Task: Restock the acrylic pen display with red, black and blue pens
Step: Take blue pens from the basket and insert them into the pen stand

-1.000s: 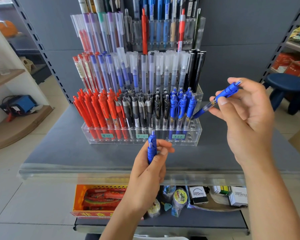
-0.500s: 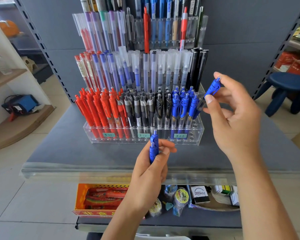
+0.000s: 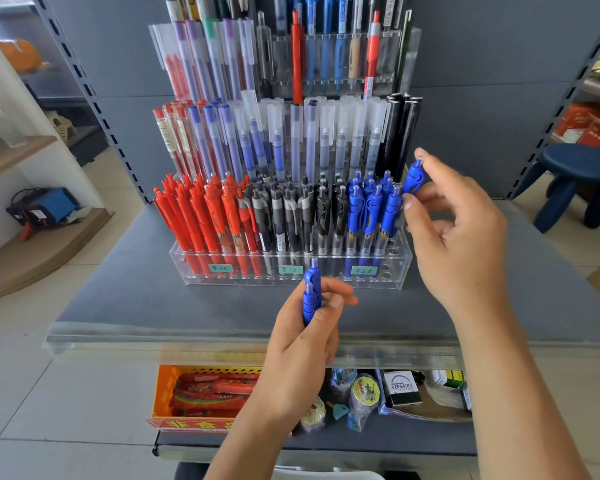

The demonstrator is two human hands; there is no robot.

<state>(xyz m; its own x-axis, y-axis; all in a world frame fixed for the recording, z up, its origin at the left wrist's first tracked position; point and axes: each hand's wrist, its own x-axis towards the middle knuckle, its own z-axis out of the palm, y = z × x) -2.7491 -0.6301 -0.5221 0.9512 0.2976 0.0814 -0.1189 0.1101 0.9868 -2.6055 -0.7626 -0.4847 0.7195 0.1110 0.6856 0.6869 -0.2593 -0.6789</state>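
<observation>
Fingers [image 3: 417,202] over blue pen's [image 3: 413,178] hidden barrel

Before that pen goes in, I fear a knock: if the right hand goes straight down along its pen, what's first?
Probably the empty holes at the right end of the acrylic display, beside the blue pens. The right hand holds its blue pen nearly touching them; depth unclear.

We are looking down at a grey shelf [image 3: 125,299] with a clear strip along its front edge. A tiered acrylic pen display [image 3: 400,268] is standing directly on it, toward the back. Below, a lower shelf [image 3: 413,441] is carrying an orange box [image 3: 161,393] and small packets [image 3: 364,396].
</observation>
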